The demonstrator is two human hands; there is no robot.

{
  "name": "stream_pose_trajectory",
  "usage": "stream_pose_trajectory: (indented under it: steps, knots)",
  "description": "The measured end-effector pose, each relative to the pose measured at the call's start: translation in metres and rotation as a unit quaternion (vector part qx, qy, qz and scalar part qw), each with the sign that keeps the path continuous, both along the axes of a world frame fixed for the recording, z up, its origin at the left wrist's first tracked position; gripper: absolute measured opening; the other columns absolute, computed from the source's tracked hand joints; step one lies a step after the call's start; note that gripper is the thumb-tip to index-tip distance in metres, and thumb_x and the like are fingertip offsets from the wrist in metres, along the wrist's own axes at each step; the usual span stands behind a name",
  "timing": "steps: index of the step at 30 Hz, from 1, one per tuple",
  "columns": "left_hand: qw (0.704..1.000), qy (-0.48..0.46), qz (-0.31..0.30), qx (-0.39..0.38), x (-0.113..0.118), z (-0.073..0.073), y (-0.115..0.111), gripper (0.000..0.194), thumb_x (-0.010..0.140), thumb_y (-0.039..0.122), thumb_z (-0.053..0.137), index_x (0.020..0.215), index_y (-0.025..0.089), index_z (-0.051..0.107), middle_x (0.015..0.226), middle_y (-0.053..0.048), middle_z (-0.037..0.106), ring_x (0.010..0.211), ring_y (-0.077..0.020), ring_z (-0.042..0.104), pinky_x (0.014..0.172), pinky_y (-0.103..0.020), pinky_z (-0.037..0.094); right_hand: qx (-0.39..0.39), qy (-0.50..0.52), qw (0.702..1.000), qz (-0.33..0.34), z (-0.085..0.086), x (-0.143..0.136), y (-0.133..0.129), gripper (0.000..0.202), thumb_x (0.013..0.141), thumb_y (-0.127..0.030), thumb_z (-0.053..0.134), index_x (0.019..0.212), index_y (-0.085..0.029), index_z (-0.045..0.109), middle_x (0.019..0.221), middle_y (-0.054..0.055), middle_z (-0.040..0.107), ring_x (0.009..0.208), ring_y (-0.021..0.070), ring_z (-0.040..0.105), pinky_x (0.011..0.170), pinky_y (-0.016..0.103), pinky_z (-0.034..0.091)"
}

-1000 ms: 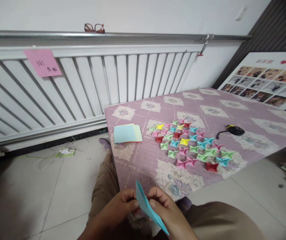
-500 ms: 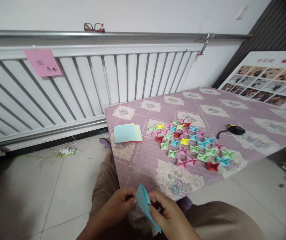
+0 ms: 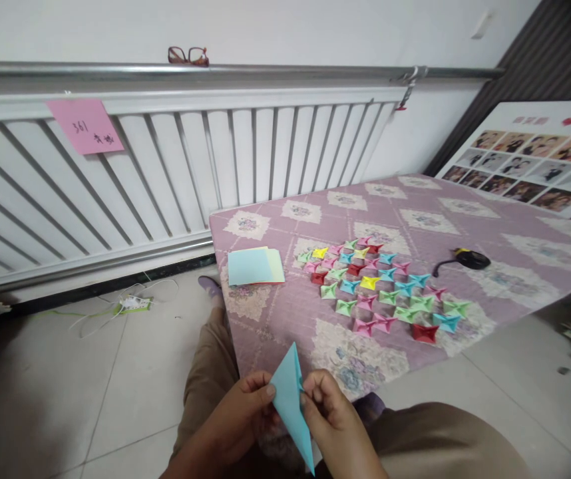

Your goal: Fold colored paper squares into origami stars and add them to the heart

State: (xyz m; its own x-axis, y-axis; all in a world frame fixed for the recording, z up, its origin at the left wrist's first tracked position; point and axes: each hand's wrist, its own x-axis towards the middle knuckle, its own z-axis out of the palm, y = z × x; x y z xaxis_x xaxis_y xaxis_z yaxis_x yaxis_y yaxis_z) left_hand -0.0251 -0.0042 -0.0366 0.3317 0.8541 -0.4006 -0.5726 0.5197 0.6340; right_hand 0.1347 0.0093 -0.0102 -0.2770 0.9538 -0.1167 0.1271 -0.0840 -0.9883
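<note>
A light-blue sheet of paper (image 3: 289, 402), folded into a triangle with its long side standing nearly upright, is held between my two hands over the table's near edge. My left hand (image 3: 243, 412) pinches its left corner, thumb on top. On the other side, my right hand (image 3: 333, 416) has thumb and fingers closed on the paper's right edge. Beyond them, several small folded paper shapes (image 3: 369, 283) in pink, green, blue, yellow and red stand in rows. A stack of square paper sheets (image 3: 249, 267), blue on top, lies to their left.
A floral purple cloth covers the table (image 3: 270, 326). A black object with a tail-like strap (image 3: 470, 258) lies on the right. Behind stands a white radiator (image 3: 235, 153) with a pink note (image 3: 86, 126). Glasses (image 3: 188, 56) rest on the pipe. A power strip (image 3: 134, 304) lies on the floor.
The blue paper has turned so more of its flat face shows, and its top point has risen slightly to the right. Both hands keep hold of it.
</note>
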Motion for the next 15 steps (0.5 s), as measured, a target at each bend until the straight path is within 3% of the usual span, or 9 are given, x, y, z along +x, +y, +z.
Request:
stream_pose_trajectory:
  steps: [6, 10, 15]
  knots:
    - [0.999, -0.041, -0.003, -0.011, 0.0, -0.005, -0.001, 0.031, 0.069, 0.036, 0.076, 0.078, 0.014, 0.056, 0.061, 0.001, 0.056, 0.053, -0.0085, 0.052, 0.052, -0.02, 0.038, 0.076, -0.097, 0.992, 0.04, 0.007, 0.004, 0.002, 0.016, 0.089, -0.032, 0.042, 0.078, -0.023, 0.05, 0.068, -0.002, 0.057, 0.062, 0.0135, 0.054, 0.058, 0.022, 0.043]
    - [0.999, -0.039, -0.008, 0.004, 0.0, -0.006, 0.0, 0.028, 0.072, 0.035, 0.074, 0.078, 0.014, 0.057, 0.06, 0.001, 0.055, 0.051, -0.0078, 0.051, 0.052, -0.02, 0.038, 0.125, -0.156, 0.972, 0.121, 0.02, 0.009, 0.004, 0.02, 0.09, -0.025, 0.039, 0.084, -0.024, 0.059, 0.082, 0.001, 0.062, 0.078, 0.0157, 0.058, 0.072, 0.025, 0.044]
    - [0.999, -0.042, -0.009, -0.015, -0.001, 0.003, 0.002, 0.027, 0.071, 0.029, 0.074, 0.089, 0.016, 0.059, 0.07, 0.0, 0.059, 0.058, -0.0097, 0.054, 0.059, -0.023, 0.042, 0.127, -0.185, 0.955, 0.196, 0.035, 0.017, 0.006, 0.03, 0.084, -0.013, 0.041, 0.101, -0.028, 0.06, 0.092, 0.001, 0.063, 0.089, 0.017, 0.058, 0.08, 0.026, 0.043]
